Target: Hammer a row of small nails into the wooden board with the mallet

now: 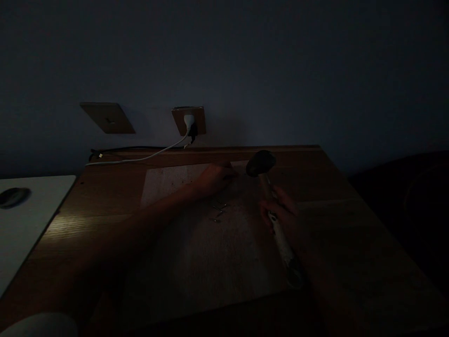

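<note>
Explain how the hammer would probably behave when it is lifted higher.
The hammer is probably head-heavy: its thick, dark head sits at one end of a slim handle. It should stay stiff, since the handle looks straight. The right hand grips partway along, so the head may dip.

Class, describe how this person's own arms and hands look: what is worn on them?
The left hand and right hand are ungloved. The left forearm is bare; a white, rounded edge at lower left may be a short sleeve. It is too dark to make out rings.
</note>
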Demonstrator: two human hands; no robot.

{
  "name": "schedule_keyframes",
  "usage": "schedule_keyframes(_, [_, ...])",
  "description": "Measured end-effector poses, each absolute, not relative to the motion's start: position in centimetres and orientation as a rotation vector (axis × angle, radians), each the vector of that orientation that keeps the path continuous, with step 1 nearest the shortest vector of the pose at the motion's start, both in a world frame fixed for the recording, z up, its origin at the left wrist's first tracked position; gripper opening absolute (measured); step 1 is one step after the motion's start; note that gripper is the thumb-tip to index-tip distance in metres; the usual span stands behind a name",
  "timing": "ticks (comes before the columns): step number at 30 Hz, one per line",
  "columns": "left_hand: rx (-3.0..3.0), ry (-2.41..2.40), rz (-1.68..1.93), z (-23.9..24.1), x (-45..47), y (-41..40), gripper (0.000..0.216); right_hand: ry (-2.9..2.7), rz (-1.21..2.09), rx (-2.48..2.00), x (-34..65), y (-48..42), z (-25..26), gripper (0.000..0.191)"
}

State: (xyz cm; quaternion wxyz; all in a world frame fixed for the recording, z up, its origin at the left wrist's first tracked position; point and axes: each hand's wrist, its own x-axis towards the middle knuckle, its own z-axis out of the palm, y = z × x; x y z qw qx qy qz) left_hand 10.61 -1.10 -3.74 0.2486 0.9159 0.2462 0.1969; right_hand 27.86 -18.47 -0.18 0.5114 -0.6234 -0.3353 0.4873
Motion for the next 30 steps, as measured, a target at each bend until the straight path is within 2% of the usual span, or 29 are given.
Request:
schedule_keyframes(3, [2.406,0.732,0.565,-3.9,10.8,-1.0,0.038,-0.834,1.225,-1.432,27.6,-18.5,-0.4,0.047])
schedule_keyframes(7, [2.307,0.796,0.620,-3.9,10.8,-0.9,0.050,-0.873,1.267,-1.426,26.7,-18.6,-0.9,0.029])
schedule_keyframes(14, [2.242,0.676,0.657,-3.8,10.6,-0.7,0.050,-0.968,1.256,-1.435,25.9,-18.9,-2.0,0.022])
schedule_keyframes(30, [2.280,0.708,0.684,-4.3,10.7,-0.7,0.053,-1.125,1.233,-1.490,26.7,-19.0,-3.2,0.024])
